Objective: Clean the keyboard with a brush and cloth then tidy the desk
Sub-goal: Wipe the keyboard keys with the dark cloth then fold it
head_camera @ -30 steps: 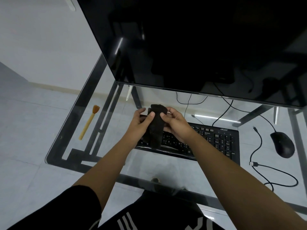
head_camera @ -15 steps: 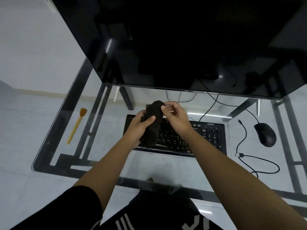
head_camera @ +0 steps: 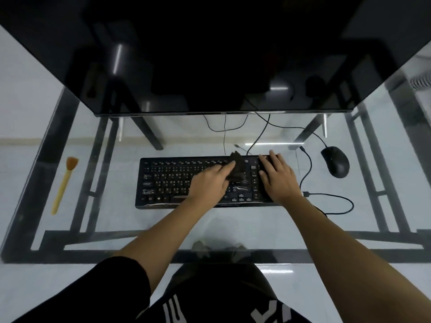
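- The left hand (head_camera: 208, 183) lies over the middle-right keys of the black keyboard (head_camera: 172, 180), fingers pinched on a dark cloth (head_camera: 237, 170) that is bunched up against the keys just ahead of its fingertips.
- The cloth sits on the keyboard between the 2 hands, nearer the left one, with 1 crumpled corner standing up toward the far edge of the keys.
- The right hand (head_camera: 278, 177) rests flat on the keyboard's right end, over the number-pad area, fingers spread and extended; it grips nothing and only presses down on the keyboard.
- The keyboard lies on a glass desk (head_camera: 121, 220), its long side running left to right under both hands; glare on the keys suggests a thin clear film, though that is hard to confirm.
- Well to the left of the left hand, a brush (head_camera: 63, 185) with a yellow handle and orange bristles lies on the glass, bristles pointing away from the person, untouched.
- To the right of the right hand and a little farther away, a black mouse (head_camera: 335, 162) sits on the glass.
- Between the right hand and the mouse, a loose black cable (head_camera: 326, 194) loops across the glass, 1 plug end lying just beside the right wrist.
- Beyond both hands, a large dark monitor (head_camera: 210, 54) overhangs the far part of the desk.
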